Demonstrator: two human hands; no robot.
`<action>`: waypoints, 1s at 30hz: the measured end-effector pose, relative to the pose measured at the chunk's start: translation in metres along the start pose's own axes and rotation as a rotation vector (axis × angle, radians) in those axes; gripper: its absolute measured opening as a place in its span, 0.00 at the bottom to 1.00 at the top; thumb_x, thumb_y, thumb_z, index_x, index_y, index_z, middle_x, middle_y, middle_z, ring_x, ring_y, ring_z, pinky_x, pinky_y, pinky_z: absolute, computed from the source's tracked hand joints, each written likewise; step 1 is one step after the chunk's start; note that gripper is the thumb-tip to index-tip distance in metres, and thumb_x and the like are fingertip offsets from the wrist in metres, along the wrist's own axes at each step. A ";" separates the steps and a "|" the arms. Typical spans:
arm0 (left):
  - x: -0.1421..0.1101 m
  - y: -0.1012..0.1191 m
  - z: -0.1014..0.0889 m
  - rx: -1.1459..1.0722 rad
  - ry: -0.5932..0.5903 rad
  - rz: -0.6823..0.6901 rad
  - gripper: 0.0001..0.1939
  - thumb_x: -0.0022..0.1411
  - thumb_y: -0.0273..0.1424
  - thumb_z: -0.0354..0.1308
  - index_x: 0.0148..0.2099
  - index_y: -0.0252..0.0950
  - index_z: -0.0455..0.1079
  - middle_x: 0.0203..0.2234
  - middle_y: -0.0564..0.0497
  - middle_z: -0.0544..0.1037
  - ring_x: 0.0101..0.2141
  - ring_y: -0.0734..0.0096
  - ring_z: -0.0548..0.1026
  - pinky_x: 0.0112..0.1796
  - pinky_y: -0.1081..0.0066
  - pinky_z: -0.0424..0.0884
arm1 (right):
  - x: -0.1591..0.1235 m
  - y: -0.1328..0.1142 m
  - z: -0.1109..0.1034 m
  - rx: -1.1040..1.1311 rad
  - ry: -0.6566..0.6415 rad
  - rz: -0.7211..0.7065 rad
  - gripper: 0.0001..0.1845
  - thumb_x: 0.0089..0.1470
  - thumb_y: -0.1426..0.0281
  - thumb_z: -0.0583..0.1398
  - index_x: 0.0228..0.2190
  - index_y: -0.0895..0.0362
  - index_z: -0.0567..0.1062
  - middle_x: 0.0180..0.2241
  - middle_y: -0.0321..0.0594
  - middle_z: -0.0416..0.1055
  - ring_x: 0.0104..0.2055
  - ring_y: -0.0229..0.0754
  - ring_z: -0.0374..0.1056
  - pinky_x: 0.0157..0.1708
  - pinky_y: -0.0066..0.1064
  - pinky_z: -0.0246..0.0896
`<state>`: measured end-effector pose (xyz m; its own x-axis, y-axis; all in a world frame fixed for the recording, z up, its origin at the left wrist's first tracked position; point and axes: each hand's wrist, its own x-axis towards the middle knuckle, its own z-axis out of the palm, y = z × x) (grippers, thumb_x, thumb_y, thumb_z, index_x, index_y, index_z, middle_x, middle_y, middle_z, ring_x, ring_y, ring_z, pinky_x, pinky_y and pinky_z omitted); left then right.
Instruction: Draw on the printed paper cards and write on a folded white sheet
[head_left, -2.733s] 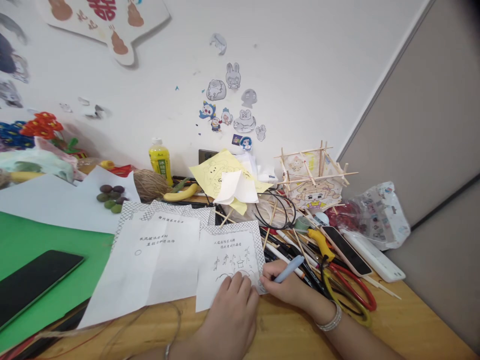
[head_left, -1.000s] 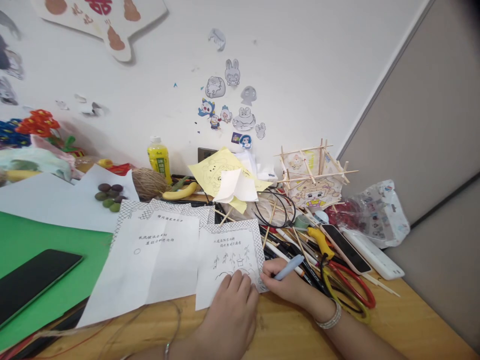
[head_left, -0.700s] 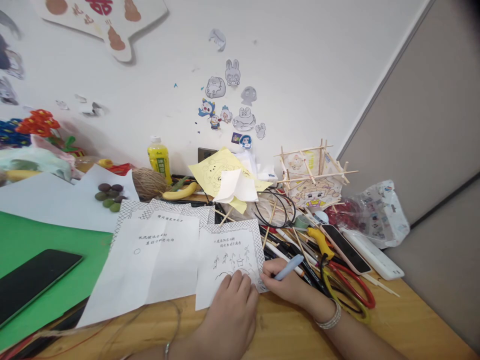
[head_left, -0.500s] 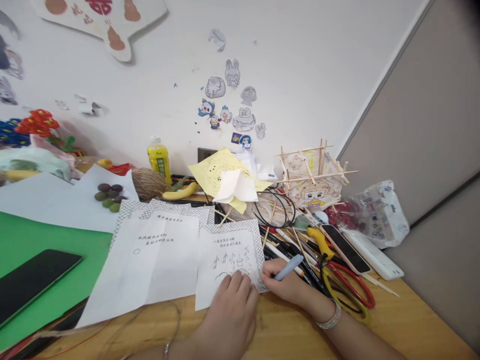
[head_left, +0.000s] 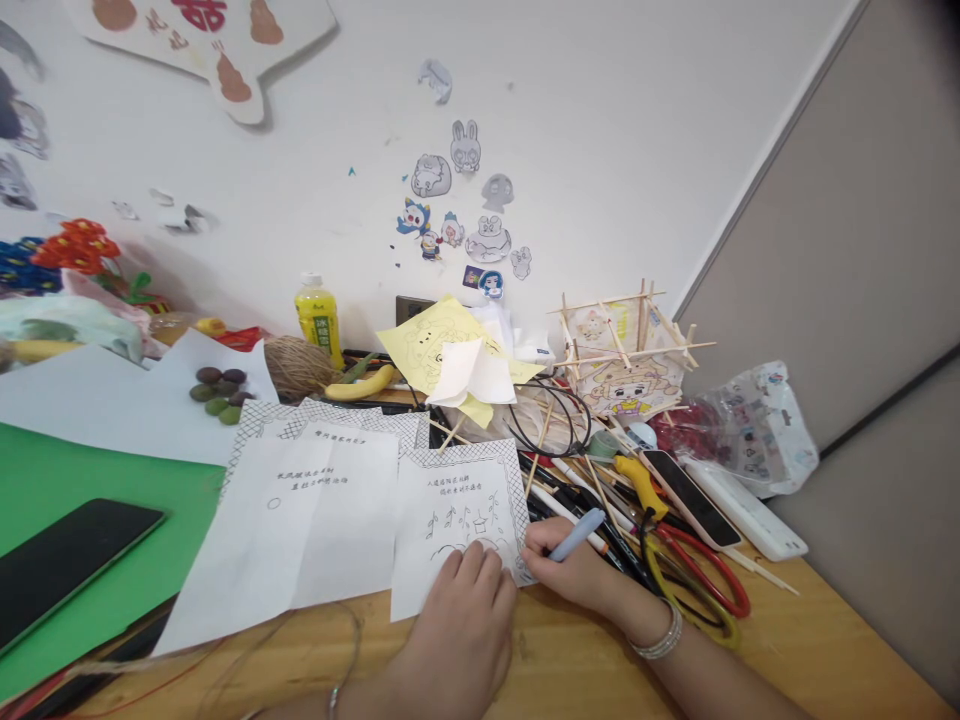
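Observation:
My right hand [head_left: 566, 565] is closed around a light blue pen [head_left: 577, 535] at the right edge of a small white sheet [head_left: 420, 510]. The pen's tip is hidden by my fingers. The sheet carries a crosshatched border, handwritten characters, hanging plant sprigs, a lantern-like shape and curved lines. My left hand [head_left: 469, 620] lies flat over the sheet's lower part with its fingers forward and covers some of the drawing. Left of it is a larger creased sheet [head_left: 337, 530] with a similar border, two lines of writing and a small circle.
Scissors [head_left: 739, 590], pens and sticks crowd the right side, with a pink-edged phone [head_left: 690, 497] and a white box-like bar [head_left: 750, 510]. Behind stand a stick-framed paper box [head_left: 626, 385], yellow paper [head_left: 412, 340] and a bottle [head_left: 319, 315]. A black phone [head_left: 71, 560] rests on green paper [head_left: 180, 510].

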<state>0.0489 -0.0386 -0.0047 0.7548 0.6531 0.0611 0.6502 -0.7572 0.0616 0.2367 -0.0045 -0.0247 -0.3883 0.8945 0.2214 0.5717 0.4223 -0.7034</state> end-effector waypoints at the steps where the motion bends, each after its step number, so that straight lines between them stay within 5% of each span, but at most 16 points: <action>1: 0.000 0.000 0.000 0.003 -0.002 -0.002 0.13 0.62 0.28 0.49 0.48 0.32 0.67 0.44 0.39 0.70 0.45 0.51 0.65 0.47 0.52 0.64 | 0.000 0.001 0.000 0.007 0.006 0.002 0.18 0.46 0.76 0.53 0.15 0.54 0.48 0.16 0.27 0.47 0.20 0.32 0.46 0.20 0.27 0.38; 13: 0.001 0.000 0.001 0.003 0.003 -0.008 0.13 0.63 0.28 0.48 0.48 0.32 0.67 0.44 0.40 0.70 0.46 0.51 0.65 0.48 0.52 0.63 | -0.001 0.008 0.004 0.010 0.031 0.088 0.17 0.49 0.73 0.55 0.15 0.55 0.54 0.16 0.28 0.52 0.21 0.33 0.49 0.21 0.26 0.42; 30: -0.003 0.000 0.001 -0.003 0.016 0.000 0.14 0.62 0.28 0.48 0.48 0.31 0.68 0.44 0.40 0.71 0.46 0.49 0.66 0.48 0.52 0.64 | -0.001 0.004 0.003 -0.012 0.021 0.014 0.17 0.47 0.75 0.53 0.15 0.55 0.50 0.15 0.28 0.48 0.20 0.32 0.46 0.21 0.27 0.38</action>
